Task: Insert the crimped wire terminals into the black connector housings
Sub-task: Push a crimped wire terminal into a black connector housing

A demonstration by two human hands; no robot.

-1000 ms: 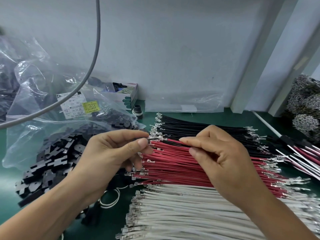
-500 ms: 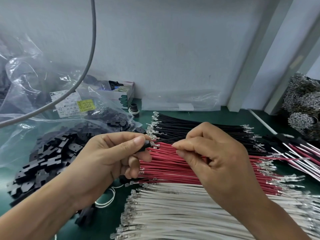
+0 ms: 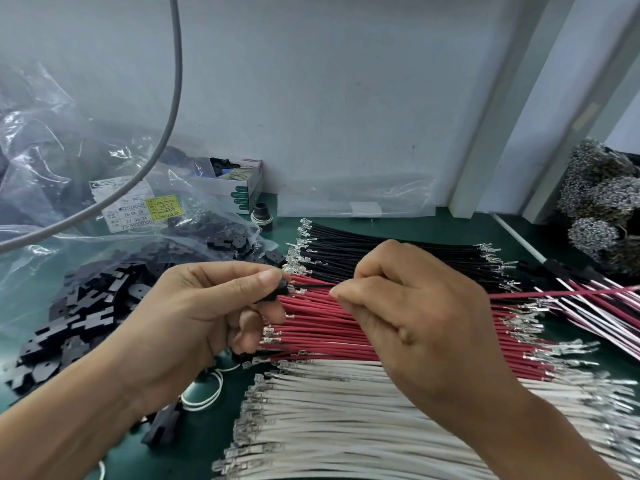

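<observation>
My left hand (image 3: 204, 323) pinches a small black connector housing (image 3: 277, 295) between thumb and forefinger. My right hand (image 3: 419, 323) pinches a thin black wire (image 3: 320, 286) close to its end. The wire's silver crimped terminal (image 3: 300, 291) lies right at the housing's opening; how far in it sits cannot be told. A single red wire (image 3: 561, 292) trails from behind my right hand toward the right edge. Beneath my hands lie bundles of black wires (image 3: 388, 251), red wires (image 3: 329, 329) and white wires (image 3: 346, 414), all with crimped ends.
A pile of loose black housings (image 3: 86, 320) spills from a clear plastic bag (image 3: 69, 202) at the left. A grey cable (image 3: 175, 98) hangs in front. A small box (image 3: 242, 188) stands by the wall. Finished wire sets (image 3: 609, 310) and tangled metal bunches (image 3: 602, 209) are at the right.
A second ago a red wire ran between my hands at the housing. Now my right hand holds a black wire there, and the red wire trails off to the right.
</observation>
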